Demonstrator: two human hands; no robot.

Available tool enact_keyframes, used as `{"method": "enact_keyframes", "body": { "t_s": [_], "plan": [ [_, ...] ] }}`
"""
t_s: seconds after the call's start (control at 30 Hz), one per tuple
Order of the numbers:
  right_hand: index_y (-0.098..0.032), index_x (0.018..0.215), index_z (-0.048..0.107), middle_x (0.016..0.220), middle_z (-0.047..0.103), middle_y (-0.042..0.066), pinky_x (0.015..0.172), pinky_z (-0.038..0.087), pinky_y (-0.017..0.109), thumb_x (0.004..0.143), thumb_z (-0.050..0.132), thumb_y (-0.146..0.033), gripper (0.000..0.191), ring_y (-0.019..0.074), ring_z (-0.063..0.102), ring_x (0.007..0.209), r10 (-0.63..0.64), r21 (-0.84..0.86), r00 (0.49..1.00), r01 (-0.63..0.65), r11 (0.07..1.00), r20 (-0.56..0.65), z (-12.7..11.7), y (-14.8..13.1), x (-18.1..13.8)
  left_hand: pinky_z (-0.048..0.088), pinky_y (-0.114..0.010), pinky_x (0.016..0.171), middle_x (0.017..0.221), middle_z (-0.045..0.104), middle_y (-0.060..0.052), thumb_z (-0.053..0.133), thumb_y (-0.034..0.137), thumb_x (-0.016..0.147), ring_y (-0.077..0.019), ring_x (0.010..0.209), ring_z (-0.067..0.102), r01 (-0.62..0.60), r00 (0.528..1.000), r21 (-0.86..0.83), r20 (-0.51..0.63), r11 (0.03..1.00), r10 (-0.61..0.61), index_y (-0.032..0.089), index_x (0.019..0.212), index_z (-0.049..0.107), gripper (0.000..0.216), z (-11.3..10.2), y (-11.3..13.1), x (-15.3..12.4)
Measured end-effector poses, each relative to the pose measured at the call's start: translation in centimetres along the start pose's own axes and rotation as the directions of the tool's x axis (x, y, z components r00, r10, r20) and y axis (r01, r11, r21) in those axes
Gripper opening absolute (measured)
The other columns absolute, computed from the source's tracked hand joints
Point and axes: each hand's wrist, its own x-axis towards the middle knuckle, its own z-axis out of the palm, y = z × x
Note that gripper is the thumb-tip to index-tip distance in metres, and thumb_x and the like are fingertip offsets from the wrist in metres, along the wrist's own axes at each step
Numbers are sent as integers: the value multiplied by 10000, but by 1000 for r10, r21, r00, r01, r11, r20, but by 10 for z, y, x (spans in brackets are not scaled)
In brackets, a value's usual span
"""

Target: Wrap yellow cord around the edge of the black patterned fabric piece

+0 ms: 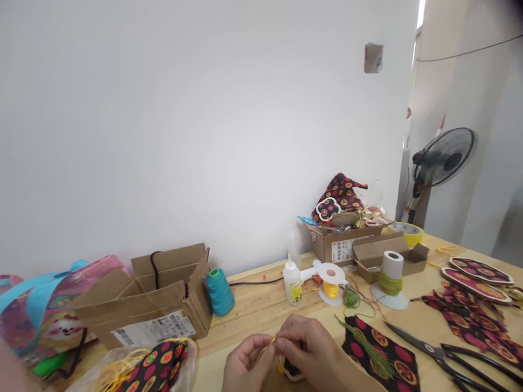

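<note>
A: What are the hands doing?
B: The left hand (245,362) pinches a yellow cord (266,346); the right hand (304,343) closes on a small dark piece (292,372), low over the table (257,307).
A: And around them?
B: Green tassel (365,345) on patterned fabric (384,354) just right; scissors (445,356) beyond; glue bottle (293,283) and yellow spool (330,286) behind; teal thread cone (219,291) beside a cardboard box (163,305).
</note>
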Motion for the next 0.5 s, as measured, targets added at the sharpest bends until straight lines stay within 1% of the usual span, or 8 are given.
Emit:
{"method": "enact_keyframes", "body": {
  "t_s": [0.17,0.3,0.4,0.5],
  "plan": [
    [-186,692,656,646,543,-11,558,339,179,732,503,-134,166,102,490,640,23,129,1000,-20,991,-21,4,5,1,443,-215,513,482,654,-5,727,270,450,-154,524,593,-40,999,18,-1,999,40,142,533,621,186,2,-2,-2],
    [-188,675,669,631,534,-12,537,342,180,704,535,-143,144,102,488,623,47,184,999,-41,982,-26,5,4,2,430,-206,496,467,633,13,723,237,455,-141,496,576,-93,995,16,-38,995,94,146,516,596,168,3,-3,-2],
    [-173,658,671,634,536,-5,515,340,182,669,554,-129,126,102,483,607,81,185,996,-76,980,-20,4,3,3,414,-190,481,463,630,15,719,228,462,-131,489,568,-81,997,10,-20,997,81,142,512,593,160,3,-4,-3],
    [-158,623,661,641,529,-2,482,326,177,623,547,-80,138,92,464,573,79,168,996,-72,983,-36,5,3,4,397,-176,471,463,629,13,720,239,459,-119,483,563,-46,999,-18,8,999,47,134,513,600,169,4,-3,-3]
  ]
}}
